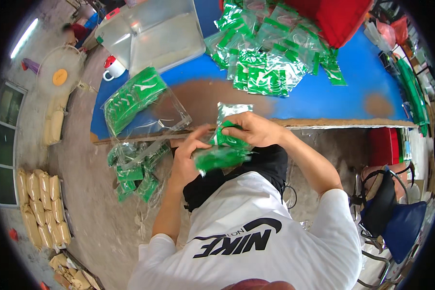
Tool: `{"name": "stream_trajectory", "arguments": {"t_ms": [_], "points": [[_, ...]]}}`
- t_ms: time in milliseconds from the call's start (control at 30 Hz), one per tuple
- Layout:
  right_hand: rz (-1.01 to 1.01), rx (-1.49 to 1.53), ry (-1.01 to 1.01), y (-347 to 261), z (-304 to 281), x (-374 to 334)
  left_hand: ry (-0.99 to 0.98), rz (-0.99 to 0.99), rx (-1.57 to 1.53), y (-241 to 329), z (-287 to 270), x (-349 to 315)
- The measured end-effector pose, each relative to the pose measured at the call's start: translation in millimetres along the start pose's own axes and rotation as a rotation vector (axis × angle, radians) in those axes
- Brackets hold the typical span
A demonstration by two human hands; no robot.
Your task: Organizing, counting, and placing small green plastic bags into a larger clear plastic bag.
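In front of my body, just off the table's near edge, both hands work at small flat green-and-clear plastic packets. My right hand point(253, 129) is closed, pinching a packet point(234, 110) between thumb and fingers; its silvery clear end stands up past them. My left hand point(184, 157) holds the side of a lower green packet point(222, 160), which is smeared by motion. Its index finger is raised and blurred, and its thumb is hidden. Left of my hands, a large clear bag point(171, 113) with a stack of green packets point(135, 99) inside lies over the table edge.
A heap of similar packets point(266, 72) covers the far middle of the blue table point(198, 72), beside a red cloth or bag point(340, 21). A clear plastic bin point(166, 41) and white mug point(113, 70) stand far left. More packets point(130, 176) hang below the edge; a chair point(396, 222) is right.
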State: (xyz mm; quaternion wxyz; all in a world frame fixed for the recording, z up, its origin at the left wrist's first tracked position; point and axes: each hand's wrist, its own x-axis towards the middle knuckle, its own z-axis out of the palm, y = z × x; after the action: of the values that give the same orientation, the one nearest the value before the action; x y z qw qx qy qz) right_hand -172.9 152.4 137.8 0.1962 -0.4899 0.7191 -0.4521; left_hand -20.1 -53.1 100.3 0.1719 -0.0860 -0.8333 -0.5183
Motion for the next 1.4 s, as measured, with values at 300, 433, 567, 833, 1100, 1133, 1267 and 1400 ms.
{"name": "stream_trajectory", "arguments": {"t_ms": [300,433,567,833,1100,1133,1267,1400], "points": [[-0.065,-0.184,0.158,59.3,2.0,-30.4,0.286,-0.296,-0.175,-47.7,36.6,3.0],[-0.222,-0.701,0.054,54.6,5.9,-34.9,0.443,-0.284,-0.459,-65.1,37.3,-2.8],[-0.234,-0.665,0.026,74.6,2.6,-39.3,0.478,-0.394,-1.002,-45.9,19.3,-4.0],[0.278,0.631,0.591,12.4,3.5,-15.9,0.390,-0.637,-1.198,-40.0,7.4,-32.1],[0.224,-0.258,0.417,14.9,38.5,19.7,0.275,-0.660,-0.962,-30.9,54.6,-18.3],[0.223,-0.446,0.609,30.8,27.8,27.8,0.270,-0.651,-0.963,-33.1,54.5,-17.9],[0.332,-0.919,0.663,74.9,-3.8,21.1,0.290,-0.706,-1.098,-39.3,40.4,-24.7],[-0.150,-0.640,0.315,61.6,27.9,-8.9,0.256,-0.702,-1.111,-40.3,25.0,-25.4]]}}
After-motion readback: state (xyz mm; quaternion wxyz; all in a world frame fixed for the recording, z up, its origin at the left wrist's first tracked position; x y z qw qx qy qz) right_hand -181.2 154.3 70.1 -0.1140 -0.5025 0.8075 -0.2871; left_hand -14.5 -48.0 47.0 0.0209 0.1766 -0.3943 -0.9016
